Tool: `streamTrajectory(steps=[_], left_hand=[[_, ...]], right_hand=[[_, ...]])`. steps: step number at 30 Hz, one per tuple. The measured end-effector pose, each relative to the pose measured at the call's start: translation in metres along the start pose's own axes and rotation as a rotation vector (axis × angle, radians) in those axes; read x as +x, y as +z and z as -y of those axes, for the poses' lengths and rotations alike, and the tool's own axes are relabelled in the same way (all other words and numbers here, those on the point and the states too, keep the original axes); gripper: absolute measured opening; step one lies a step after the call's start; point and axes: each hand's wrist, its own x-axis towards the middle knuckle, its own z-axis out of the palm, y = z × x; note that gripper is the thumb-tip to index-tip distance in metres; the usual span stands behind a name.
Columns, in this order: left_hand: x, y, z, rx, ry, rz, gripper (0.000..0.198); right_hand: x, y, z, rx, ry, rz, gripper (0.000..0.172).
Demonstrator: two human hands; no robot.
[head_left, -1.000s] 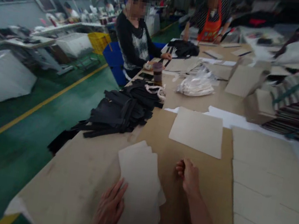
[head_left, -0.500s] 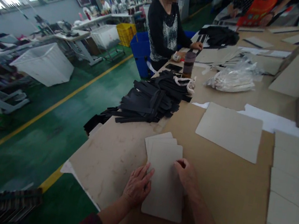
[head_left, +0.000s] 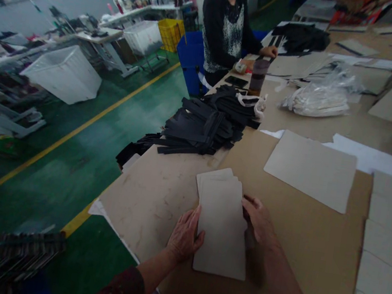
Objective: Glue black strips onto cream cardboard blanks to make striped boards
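In front of me lies a small stack of grey cardboard sheets [head_left: 222, 239], rectangular with rounded corners. The sheets at its far end are slightly fanned to the left. Along the stack's left edge rests my left hand [head_left: 184, 236], fingers stretched out and thumb apart near the edge. My right hand [head_left: 260, 223] is at the opposite edge, fingers loosely bent and apart, fingertips touching the cardboard. Its thumb is mostly hidden. Beyond the stack to the right, a larger grey cardboard sheet [head_left: 310, 169] lies flat on the brown table [head_left: 305, 252].
A heap of black strips [head_left: 199, 125] covers the table's left edge. Overlapping cardboard sheets [head_left: 385, 273] line the right side. Farther back are a plastic bag [head_left: 321, 99], a tumbler [head_left: 258, 77] and a phone [head_left: 236, 81]. A co-worker [head_left: 224, 28] stands across the table.
The stack's sheets lie closer together, less fanned than before. My right hand has moved from over the right edge to just beside it. The view has shifted slightly.
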Motion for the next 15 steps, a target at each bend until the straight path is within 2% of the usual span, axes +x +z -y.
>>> streamTrajectory(steps=[5, 10, 12, 15], left_hand=[[0.0, -0.002, -0.001, -0.014, -0.016, 0.01, 0.079], [0.001, -0.003, 0.003, -0.025, 0.041, -0.027, 0.073], [0.001, 0.0, 0.009, 0.044, 0.077, -0.055, 0.069], [0.003, 0.006, 0.018, 0.148, 0.163, -0.106, 0.062]], right_hand=[[-0.014, 0.0, 0.001, 0.064, -0.02, 0.158, 0.038], [-0.03, -0.005, -0.003, 0.007, -0.101, 0.162, 0.023], [-0.023, -0.022, 0.002, -0.019, -0.142, 0.127, 0.027], [0.003, -0.071, 0.022, -0.108, -0.214, 0.062, 0.027]])
